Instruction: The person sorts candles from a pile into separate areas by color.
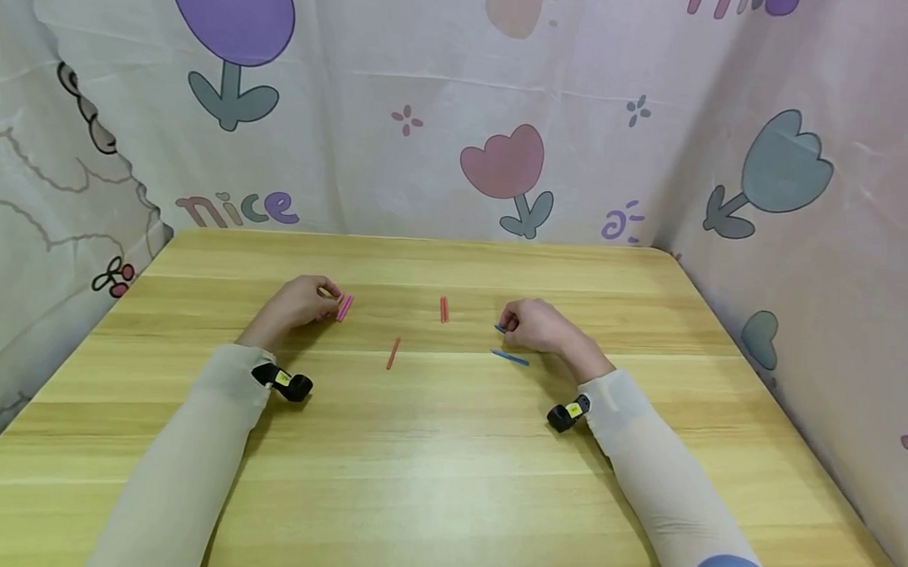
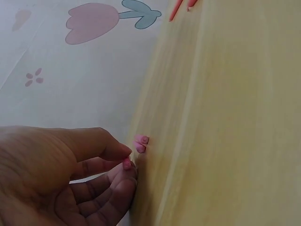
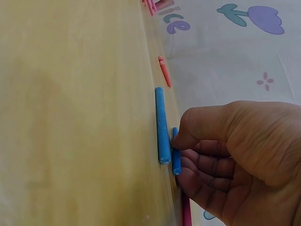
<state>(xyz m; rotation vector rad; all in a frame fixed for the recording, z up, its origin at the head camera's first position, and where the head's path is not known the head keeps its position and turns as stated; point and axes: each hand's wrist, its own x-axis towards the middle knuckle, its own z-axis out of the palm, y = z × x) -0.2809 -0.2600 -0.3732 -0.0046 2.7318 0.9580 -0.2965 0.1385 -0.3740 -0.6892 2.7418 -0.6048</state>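
My left hand (image 1: 303,302) pinches a pink stick (image 2: 126,164) between thumb and fingertips, low over the table at the left. Right beside those fingertips lie more short pink sticks (image 1: 345,308), seen end-on in the left wrist view. On the other side, my right hand (image 1: 537,325) holds a thin dark-blue stick (image 3: 176,162) between thumb and fingers. A lighter blue stick (image 1: 510,357) lies on the table just nearer to me than that hand. In the right wrist view a magenta strip (image 3: 186,214) shows partly hidden below the fingers.
Two red sticks (image 1: 444,309) lie close together between the hands. Nearer to me, a single orange-red stick (image 1: 393,353) lies at a slant. The wooden table (image 1: 417,482) ends at a printed cloth (image 1: 398,173) behind and at both sides.
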